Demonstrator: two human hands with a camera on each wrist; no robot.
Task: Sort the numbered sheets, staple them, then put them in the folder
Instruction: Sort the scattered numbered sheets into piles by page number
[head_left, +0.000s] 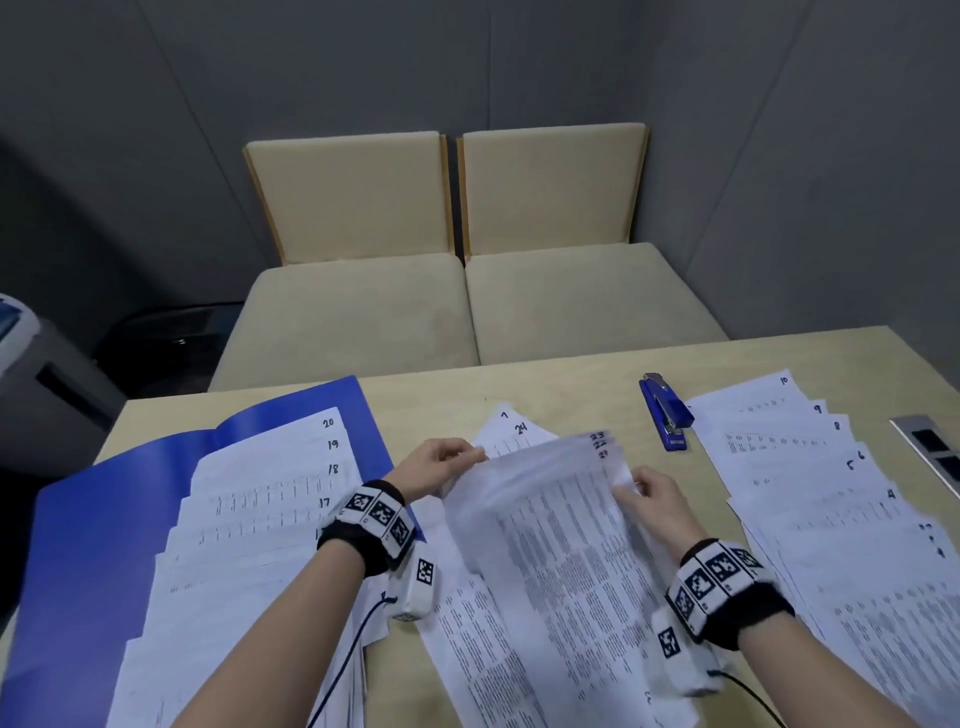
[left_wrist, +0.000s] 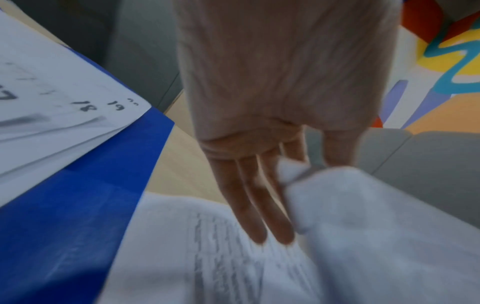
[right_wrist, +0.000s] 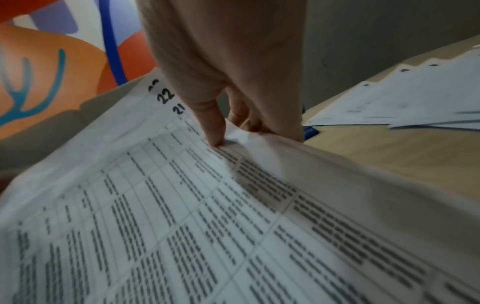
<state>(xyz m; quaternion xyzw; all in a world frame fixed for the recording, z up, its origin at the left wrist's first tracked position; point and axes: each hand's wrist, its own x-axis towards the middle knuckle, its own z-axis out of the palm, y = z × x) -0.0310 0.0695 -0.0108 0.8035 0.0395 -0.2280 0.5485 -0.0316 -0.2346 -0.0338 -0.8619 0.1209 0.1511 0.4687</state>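
Lying open at nine o'clock, blue folder (head_left: 130, 499) holds fanned sheets 17–20 (head_left: 270, 499); left hand (head_left: 441, 465) and right hand (head_left: 657, 496) pinch sheets 21–23 (head_left: 550, 509).

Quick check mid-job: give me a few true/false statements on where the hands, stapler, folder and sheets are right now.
1. Both hands hold the lifted sheets: left hand, right hand. True.
2. The stapler is in the right hand. False: it lies on the table, untouched.
3. The folder is closed. False: it lies open with sheets 17 to 20 fanned on it.
4. The lifted sheets show 21 and 22 at their corner. True.
5. Sheet 10 lies on the folder. False: it lies right of the stapler.
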